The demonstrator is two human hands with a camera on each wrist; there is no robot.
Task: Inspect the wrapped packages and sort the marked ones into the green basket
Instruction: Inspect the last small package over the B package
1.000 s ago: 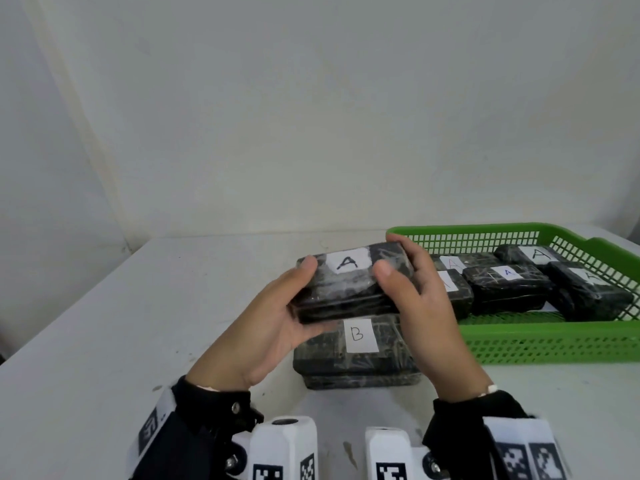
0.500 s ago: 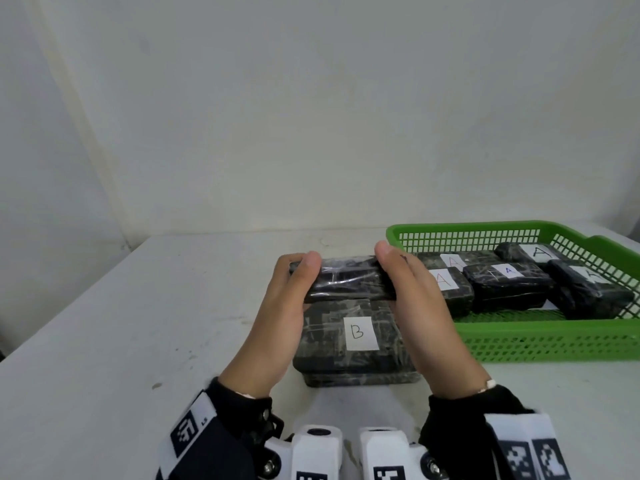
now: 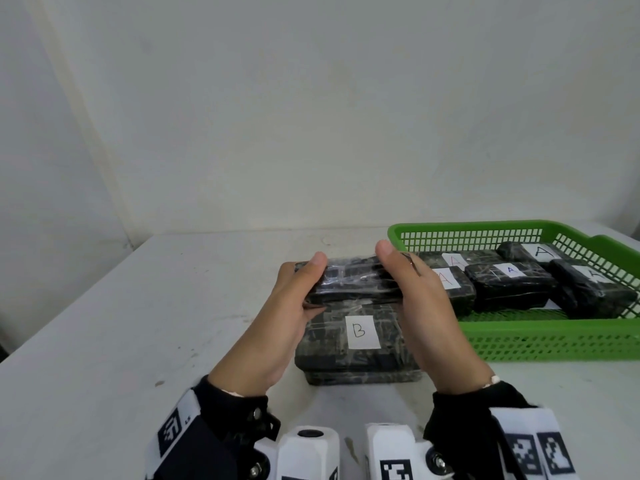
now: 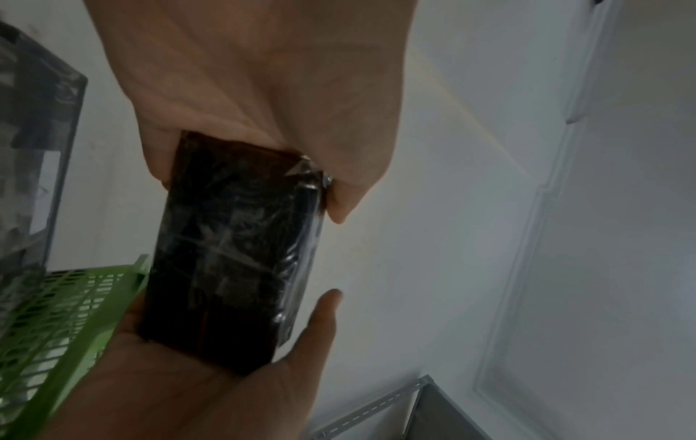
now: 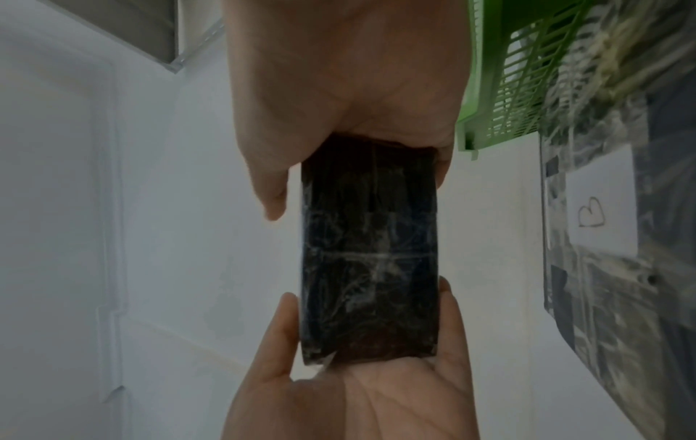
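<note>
Above the stack near the tabletop's front edge, a black rectangular package wrapped in clear film (image 3: 356, 280) is held clear of the surface between both hands. The left hand (image 3: 277, 323) clasps its left end, thumb on the upper edge and fingers curled beneath. The right hand (image 3: 429, 306) clasps the right end in the same way, its thumb (image 3: 385, 249) on top. Both wrist views confirm the ends seated in the palms. No label shows on any face now turned to the cameras; whether this package is marked cannot be told from these views.

Directly below lies a larger grey wrapped package bearing a white label "B" (image 3: 360, 332), stacked on another of like kind (image 3: 360, 375). At the tabletop's right edge stands the green plastic mesh basket (image 3: 554, 344), holding several black wrapped packages with white "A" labels (image 3: 509, 282).

Judgement: the inspection step is in hand, the package being turned over for its mark. The next move calls for bringing a labelled face to view. If marked, it should travel right, clear the basket's near wall, and settle in free space beside those already in there.
</note>
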